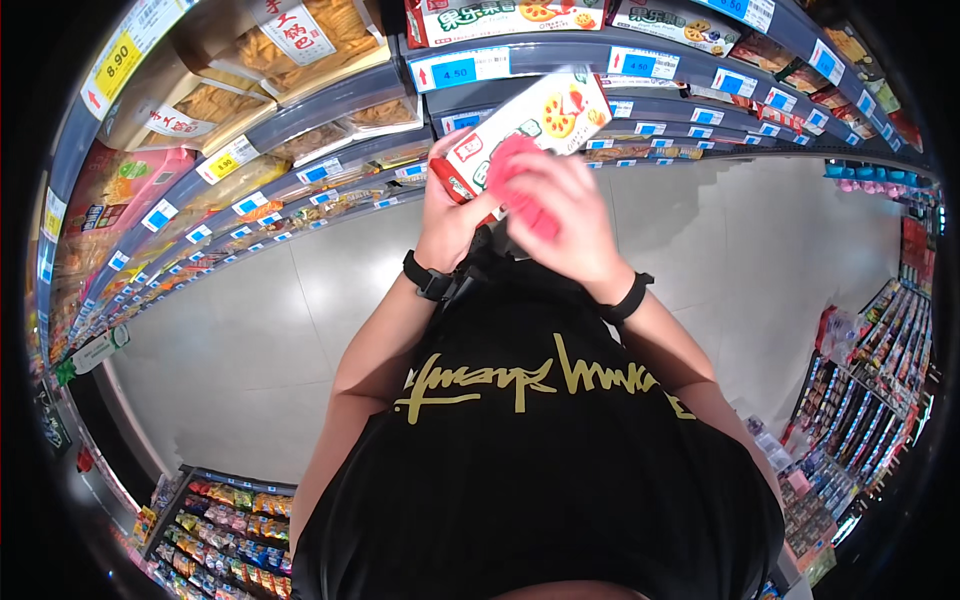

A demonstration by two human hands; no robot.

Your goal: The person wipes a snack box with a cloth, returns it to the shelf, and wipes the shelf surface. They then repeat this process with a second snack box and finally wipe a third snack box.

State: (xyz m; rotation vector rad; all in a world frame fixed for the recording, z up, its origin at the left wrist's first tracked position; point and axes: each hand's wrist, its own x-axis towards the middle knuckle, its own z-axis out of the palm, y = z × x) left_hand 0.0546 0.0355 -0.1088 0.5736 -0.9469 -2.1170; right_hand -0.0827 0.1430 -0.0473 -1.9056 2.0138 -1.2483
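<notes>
A white and red snack box point(559, 112) with pictures of round filled biscuits is held up at a tilt before the shelf. My left hand point(447, 214) grips its lower left end, thumb across the front. In my right hand point(566, 214) is a crumpled pink cloth point(517, 169), pressed against or just over the box's printed face; contact is hard to tell. The cloth and right hand hide part of the box's front. Both wrists wear black bands.
Curved shelves with price tags point(459, 71) run across the top, holding similar boxes point(510, 19) and clear packs of fried snacks point(300, 45). Grey tiled floor point(300, 315) lies below. More racks of packets stand at the lower left point(232, 525) and right point(855, 397).
</notes>
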